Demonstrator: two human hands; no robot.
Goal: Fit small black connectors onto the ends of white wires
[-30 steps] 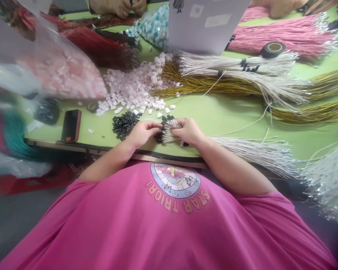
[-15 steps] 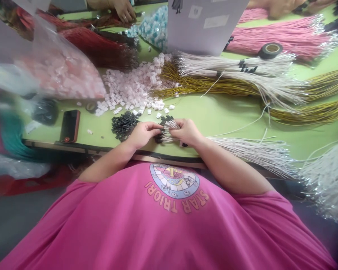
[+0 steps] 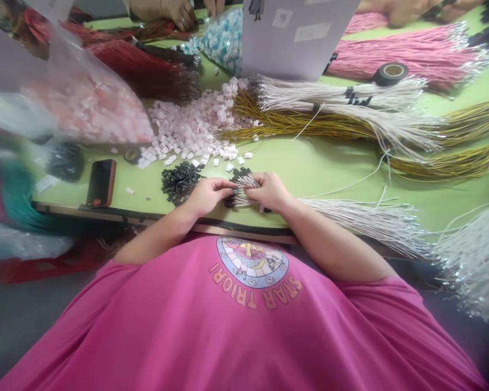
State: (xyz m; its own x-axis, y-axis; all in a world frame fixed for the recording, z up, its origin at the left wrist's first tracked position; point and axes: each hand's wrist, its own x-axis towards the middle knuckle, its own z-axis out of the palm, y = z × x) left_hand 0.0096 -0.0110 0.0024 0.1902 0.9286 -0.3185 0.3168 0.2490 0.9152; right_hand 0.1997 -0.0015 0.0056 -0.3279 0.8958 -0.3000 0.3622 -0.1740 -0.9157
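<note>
My right hand (image 3: 268, 191) is closed around the end of a bundle of white wires (image 3: 354, 217), whose length trails off to the right under my forearm. Thin metal-tipped ends fan out on the left side of its fingers. My left hand (image 3: 209, 194) pinches at those tips with thumb and forefinger; whatever is between them is too small to make out. Black connector pieces (image 3: 241, 172) lie just behind and under the wire ends. Beside my left hand sits a heap of small black connectors (image 3: 178, 182).
White connector housings (image 3: 199, 119) are piled behind my hands, beside a plastic bag of pinkish housings (image 3: 93, 106). A phone (image 3: 101, 182) lies at left. Yellow wires (image 3: 334, 127), pink wires (image 3: 399, 51) and a tape roll (image 3: 391, 73) are at right. A co-worker's hand (image 3: 181, 13) shows at the top.
My hands stay at nearly the same spot, still together at the wire tips. At the top, the co-worker's second hand has come into view.
</note>
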